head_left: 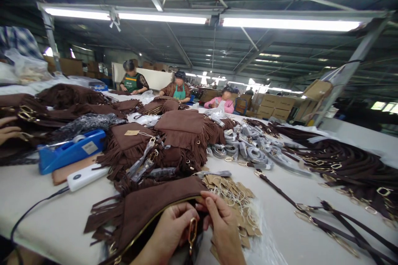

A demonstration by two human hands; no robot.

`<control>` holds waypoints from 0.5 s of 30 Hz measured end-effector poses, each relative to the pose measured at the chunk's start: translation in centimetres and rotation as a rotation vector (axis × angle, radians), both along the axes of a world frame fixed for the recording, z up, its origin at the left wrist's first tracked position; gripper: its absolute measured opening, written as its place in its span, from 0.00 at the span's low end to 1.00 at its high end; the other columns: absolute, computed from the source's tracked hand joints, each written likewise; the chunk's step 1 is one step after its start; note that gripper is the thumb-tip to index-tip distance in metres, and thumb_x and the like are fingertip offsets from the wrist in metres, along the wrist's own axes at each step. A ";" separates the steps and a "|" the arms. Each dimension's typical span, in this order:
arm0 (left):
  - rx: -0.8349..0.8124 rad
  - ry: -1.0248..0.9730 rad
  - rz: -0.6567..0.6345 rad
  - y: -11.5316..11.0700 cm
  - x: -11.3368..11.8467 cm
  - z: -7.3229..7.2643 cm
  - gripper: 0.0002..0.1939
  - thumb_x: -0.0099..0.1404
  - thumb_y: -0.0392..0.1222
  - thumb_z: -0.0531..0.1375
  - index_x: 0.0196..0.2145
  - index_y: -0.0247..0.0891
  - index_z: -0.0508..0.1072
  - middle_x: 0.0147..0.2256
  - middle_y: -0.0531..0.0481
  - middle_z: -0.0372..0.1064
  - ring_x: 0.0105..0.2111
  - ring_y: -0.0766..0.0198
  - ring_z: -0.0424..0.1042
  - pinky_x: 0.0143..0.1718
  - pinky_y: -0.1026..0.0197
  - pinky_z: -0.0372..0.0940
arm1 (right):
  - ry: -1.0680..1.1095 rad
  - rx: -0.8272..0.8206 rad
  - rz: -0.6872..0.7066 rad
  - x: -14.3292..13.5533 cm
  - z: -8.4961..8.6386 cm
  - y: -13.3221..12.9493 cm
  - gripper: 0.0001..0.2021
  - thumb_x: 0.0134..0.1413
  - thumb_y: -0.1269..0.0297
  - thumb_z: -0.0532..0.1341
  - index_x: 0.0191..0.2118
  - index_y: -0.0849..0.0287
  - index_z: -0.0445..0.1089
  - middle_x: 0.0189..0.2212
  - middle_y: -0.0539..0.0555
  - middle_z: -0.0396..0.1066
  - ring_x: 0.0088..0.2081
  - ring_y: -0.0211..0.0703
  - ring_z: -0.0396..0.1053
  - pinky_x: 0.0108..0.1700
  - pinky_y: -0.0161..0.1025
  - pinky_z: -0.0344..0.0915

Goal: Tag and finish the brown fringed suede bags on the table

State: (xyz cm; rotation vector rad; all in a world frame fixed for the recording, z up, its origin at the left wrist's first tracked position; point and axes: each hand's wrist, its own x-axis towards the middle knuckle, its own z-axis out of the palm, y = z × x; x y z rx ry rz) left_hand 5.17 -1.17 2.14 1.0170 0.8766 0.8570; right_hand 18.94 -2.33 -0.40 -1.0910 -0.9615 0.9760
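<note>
A dark brown fringed bag lies in front of me, its gold zip open towards me. My left hand is closed at the bag's mouth, thumb and finger pinched at the top of a gold clasp that hangs down from the fingertips. My right hand pinches the right end of the bag's zipped edge, close beside the left fingertips. Part of the bag's opening is hidden behind my hands and wrists. Brown paper tags with white strings lie in a heap just right of the bag.
More fringed bags are piled ahead. A blue tape dispenser and a white corded device stand left. Wrapped straps and loose brown straps cover the right. Another person's hand is at the left edge; several people sit beyond.
</note>
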 end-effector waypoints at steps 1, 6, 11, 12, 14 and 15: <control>0.012 0.003 0.002 0.0 0.1 -0.1 0.24 0.45 0.62 0.66 0.22 0.37 0.68 0.15 0.59 0.57 0.15 0.74 0.48 0.18 0.66 0.41 | 0.020 -0.001 -0.002 0.0 -0.1 -0.2 0.21 0.48 0.44 0.66 0.40 0.57 0.75 0.28 0.54 0.77 0.26 0.42 0.71 0.20 0.32 0.64; 0.121 0.059 0.036 0.0 0.3 -0.4 0.26 0.47 0.64 0.65 0.20 0.37 0.66 0.16 0.58 0.56 0.18 0.71 0.50 0.21 0.65 0.46 | -0.010 0.065 0.015 -0.2 -0.1 -1.1 0.15 0.48 0.49 0.68 0.29 0.56 0.72 0.26 0.51 0.73 0.29 0.42 0.70 0.31 0.36 0.70; 0.381 0.232 0.058 -0.5 0.0 -0.1 0.21 0.59 0.57 0.58 0.21 0.37 0.66 0.19 0.56 0.56 0.21 0.68 0.53 0.23 0.64 0.50 | -0.219 0.046 0.046 0.2 -0.3 -0.9 0.15 0.48 0.48 0.68 0.31 0.56 0.77 0.27 0.52 0.76 0.31 0.45 0.71 0.35 0.37 0.68; 0.410 0.253 0.068 -0.6 0.0 -0.1 0.21 0.60 0.56 0.57 0.20 0.37 0.65 0.19 0.56 0.56 0.22 0.67 0.54 0.24 0.64 0.51 | -0.249 0.045 0.054 0.3 -0.4 -0.8 0.15 0.48 0.48 0.67 0.31 0.56 0.78 0.27 0.52 0.76 0.31 0.46 0.71 0.35 0.37 0.68; 0.430 0.270 0.077 -0.7 0.1 -0.2 0.21 0.61 0.55 0.57 0.20 0.37 0.64 0.19 0.56 0.55 0.22 0.67 0.54 0.24 0.65 0.51 | -0.281 0.052 0.058 0.6 -0.5 -0.7 0.14 0.50 0.48 0.66 0.31 0.55 0.78 0.27 0.52 0.77 0.32 0.46 0.71 0.37 0.38 0.68; 0.426 0.262 0.071 -0.7 0.1 -0.4 0.21 0.62 0.55 0.57 0.20 0.37 0.65 0.19 0.56 0.55 0.22 0.68 0.54 0.24 0.65 0.51 | -0.280 0.057 0.058 0.6 -0.6 -0.7 0.14 0.51 0.48 0.65 0.31 0.55 0.78 0.28 0.53 0.77 0.33 0.47 0.71 0.38 0.38 0.68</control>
